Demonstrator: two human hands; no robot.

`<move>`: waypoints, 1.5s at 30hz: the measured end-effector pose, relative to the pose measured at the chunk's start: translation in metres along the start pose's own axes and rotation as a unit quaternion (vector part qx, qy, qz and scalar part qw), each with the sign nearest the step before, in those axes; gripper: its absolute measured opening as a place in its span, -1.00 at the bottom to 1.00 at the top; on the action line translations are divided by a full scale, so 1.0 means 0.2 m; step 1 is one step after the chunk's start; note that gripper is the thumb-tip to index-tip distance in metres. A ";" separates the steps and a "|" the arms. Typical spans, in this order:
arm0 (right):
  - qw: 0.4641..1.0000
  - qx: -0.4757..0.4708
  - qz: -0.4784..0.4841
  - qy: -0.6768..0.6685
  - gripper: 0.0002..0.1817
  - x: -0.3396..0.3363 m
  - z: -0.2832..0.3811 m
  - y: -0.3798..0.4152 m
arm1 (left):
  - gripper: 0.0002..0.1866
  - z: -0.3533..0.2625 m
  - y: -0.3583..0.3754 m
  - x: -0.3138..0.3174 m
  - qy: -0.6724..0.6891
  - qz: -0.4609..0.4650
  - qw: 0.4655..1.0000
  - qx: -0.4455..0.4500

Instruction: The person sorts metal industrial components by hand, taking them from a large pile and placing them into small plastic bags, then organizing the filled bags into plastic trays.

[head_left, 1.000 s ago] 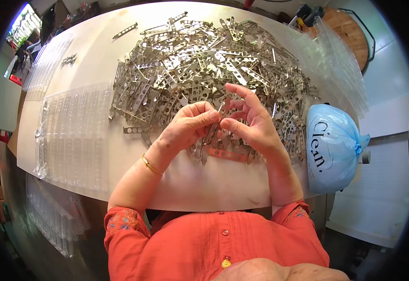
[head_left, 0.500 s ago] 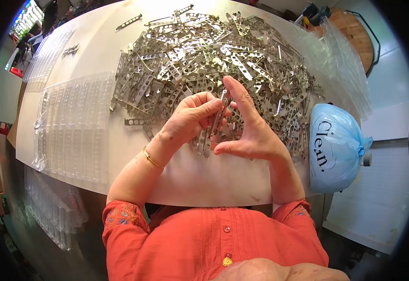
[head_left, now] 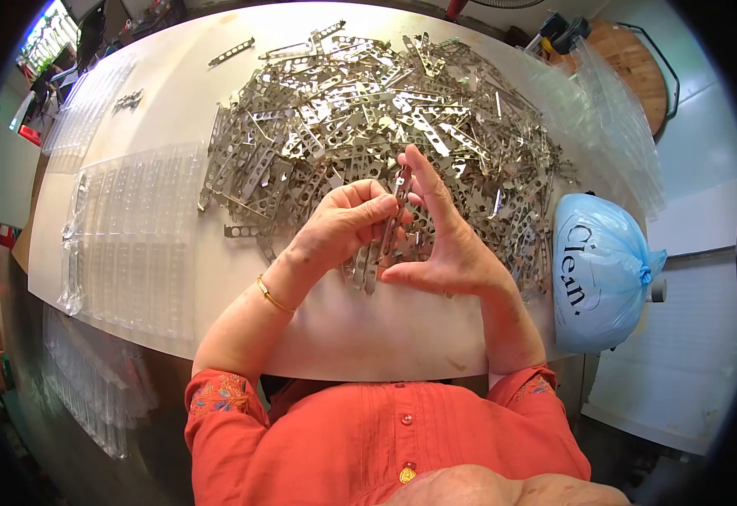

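My left hand [head_left: 343, 221] is closed, pinching a narrow metal strip [head_left: 393, 221] with a row of holes between thumb and fingers. The strip stands nearly lengthwise away from me, over the near edge of a large heap of similar perforated metal strips [head_left: 368, 101]. On its right side is my right hand [head_left: 449, 240], index finger stretched to the strip's far end and thumb at its near end. The right hand's other fingers curl in behind the strip, partly hidden. More strips lie just below the held one, half covered by my hands.
Clear plastic trays [head_left: 137, 244] lie at the left of the table [head_left: 368, 341], with more trays [head_left: 90, 388] lower down. A small cluster of metal pieces [head_left: 128, 101] sits near them. At the right stand a tied blue bag [head_left: 600, 278] and transparent plastic sheets [head_left: 613, 126].
Both hands stay around the same metal strip. My right thumb has come slightly closer to the strip's near end. The whole view has shifted a little.
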State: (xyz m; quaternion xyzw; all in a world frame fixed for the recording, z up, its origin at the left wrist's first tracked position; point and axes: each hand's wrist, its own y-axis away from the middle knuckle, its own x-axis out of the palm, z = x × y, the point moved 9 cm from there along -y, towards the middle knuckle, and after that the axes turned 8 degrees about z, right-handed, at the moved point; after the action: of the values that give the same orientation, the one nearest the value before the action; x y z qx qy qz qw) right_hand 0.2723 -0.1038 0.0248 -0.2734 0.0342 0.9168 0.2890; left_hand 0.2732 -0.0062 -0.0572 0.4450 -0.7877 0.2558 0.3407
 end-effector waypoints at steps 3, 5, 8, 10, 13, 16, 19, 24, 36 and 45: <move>1.000 -0.012 -0.002 0.008 0.45 0.00 0.00 0.00 | -0.85 0.00 0.00 -0.01 -0.010 -0.009 1.000 -0.002; 1.000 -0.013 -0.001 0.007 0.45 0.00 0.00 0.00 | -0.85 -0.01 0.00 0.00 -0.001 0.000 1.000 0.008; 1.000 -0.015 0.001 0.002 0.45 0.00 0.00 -0.01 | -0.85 -0.01 0.00 0.00 -0.010 -0.001 1.000 0.011; 1.000 -0.018 0.002 -0.002 0.45 -0.01 0.01 -0.01 | -0.87 -0.01 0.00 -0.01 -0.005 0.012 1.000 0.007; 1.000 -0.009 0.005 -0.008 0.45 -0.01 0.01 -0.01 | -0.89 -0.01 0.00 0.00 0.001 0.030 1.000 0.005; 1.000 -0.010 0.004 -0.004 0.46 -0.01 0.00 0.00 | -0.89 -0.01 0.00 0.01 0.000 0.035 0.999 0.004; 1.000 -0.027 0.005 0.012 0.47 -0.02 0.02 0.01 | -0.87 -0.01 0.00 0.01 -0.007 0.020 1.000 0.000; 0.990 -0.027 -0.079 -0.115 0.12 -0.14 -0.02 0.04 | -0.88 -0.02 0.01 0.04 -0.012 0.019 1.000 0.000; 0.983 0.002 -0.061 -0.174 -0.86 -0.11 -0.05 0.06 | -0.83 0.04 0.03 0.07 -0.119 0.020 0.991 -0.053; 0.992 -0.031 -0.101 -0.072 -0.89 -0.15 0.01 0.09 | -0.75 0.10 0.03 0.11 -0.349 0.022 0.935 -0.050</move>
State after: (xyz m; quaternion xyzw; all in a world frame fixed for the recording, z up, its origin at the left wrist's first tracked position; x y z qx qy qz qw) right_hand 0.2830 -0.1334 0.0410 -0.2171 -0.0428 0.9009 0.3735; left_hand 0.2531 -0.0302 -0.0537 0.4712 -0.8784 0.0522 0.0600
